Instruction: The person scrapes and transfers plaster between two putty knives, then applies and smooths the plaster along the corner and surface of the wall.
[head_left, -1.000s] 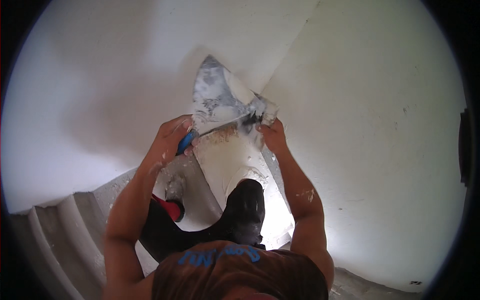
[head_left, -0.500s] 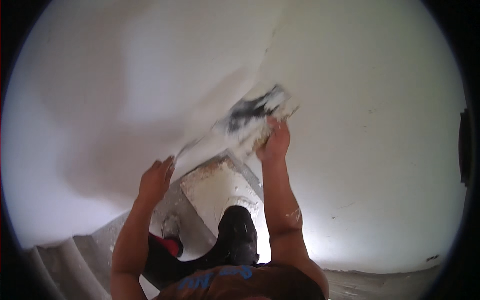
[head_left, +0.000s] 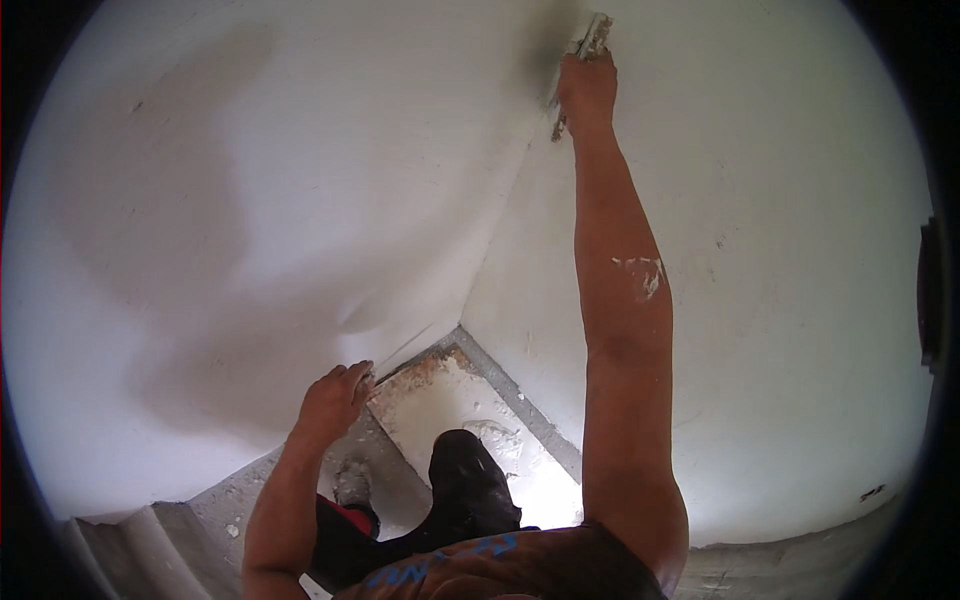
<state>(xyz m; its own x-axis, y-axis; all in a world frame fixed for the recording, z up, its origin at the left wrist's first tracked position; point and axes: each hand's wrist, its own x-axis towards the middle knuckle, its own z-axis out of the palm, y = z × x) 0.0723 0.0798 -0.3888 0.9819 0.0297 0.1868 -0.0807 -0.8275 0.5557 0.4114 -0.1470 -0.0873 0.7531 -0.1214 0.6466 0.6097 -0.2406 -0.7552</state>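
Observation:
My right hand (head_left: 588, 88), arm stretched far up, is closed on the handle of a plastering trowel (head_left: 599, 36). The plaster-smeared trowel stands close to the white wall, beside the inside corner, seen nearly edge-on. Lower left, my left hand (head_left: 335, 402) is closed, its fingers curled round a thin-bladed tool that looks like a putty knife; most of it is hidden by the fingers. White plaster marks my right forearm. Below the corner lies a board (head_left: 420, 397) coated with white plaster, with a lump of plaster (head_left: 495, 437) on it.
White walls (head_left: 760, 300) meet in a corner crease that runs down to the grey floor (head_left: 385, 455). Concrete steps (head_left: 150, 545) descend at the lower left. My dark-trousered knee (head_left: 468, 480) is over the board. A dark fixture (head_left: 929, 295) sits at the far right.
My right hand has carried the trowel up along the corner, away from near my left hand. My left hand has dropped slightly and moved right, still closed.

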